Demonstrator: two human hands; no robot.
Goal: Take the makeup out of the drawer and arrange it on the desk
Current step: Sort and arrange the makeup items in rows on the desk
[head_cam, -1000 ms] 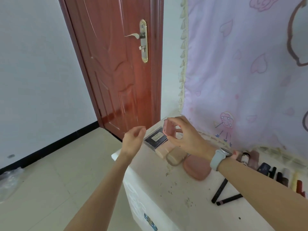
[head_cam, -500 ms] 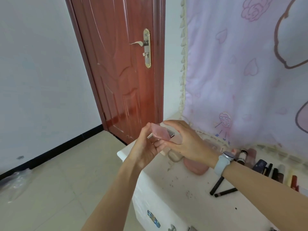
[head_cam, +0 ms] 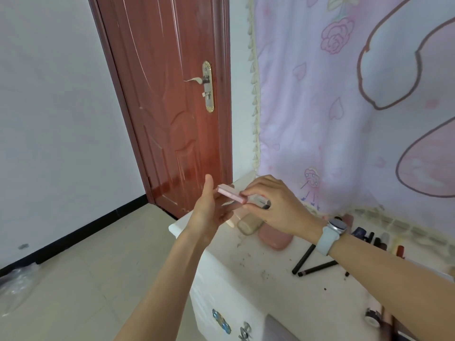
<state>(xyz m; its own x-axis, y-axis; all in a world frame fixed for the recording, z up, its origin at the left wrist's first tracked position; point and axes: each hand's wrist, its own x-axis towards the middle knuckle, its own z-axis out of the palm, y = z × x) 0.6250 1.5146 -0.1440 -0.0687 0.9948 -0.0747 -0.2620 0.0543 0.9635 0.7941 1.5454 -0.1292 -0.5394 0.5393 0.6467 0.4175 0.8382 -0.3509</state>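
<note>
A flat pink makeup compact [head_cam: 230,192] is held in the air above the left end of the white desk [head_cam: 258,269]. My right hand [head_cam: 273,205] pinches its near edge between thumb and fingers. My left hand [head_cam: 209,210] has its palm and fingers under the compact's far end, thumb up. Below the hands lie a beige compact [head_cam: 248,225] and a pink case [head_cam: 274,238] on the desk. Two black pencils [head_cam: 311,263] lie further right. A row of bottles and tubes [head_cam: 369,236] stands by the curtain.
A red-brown door [head_cam: 170,107] stands behind the desk's left end. A pink patterned curtain [head_cam: 357,107] hangs along the back. Drawer knobs [head_cam: 219,318] show on the desk front. A tiled floor [head_cam: 73,279] lies to the left.
My left hand rose and came under the pink compact, which my right hand turned flat. The view tilted down and moved closer.
</note>
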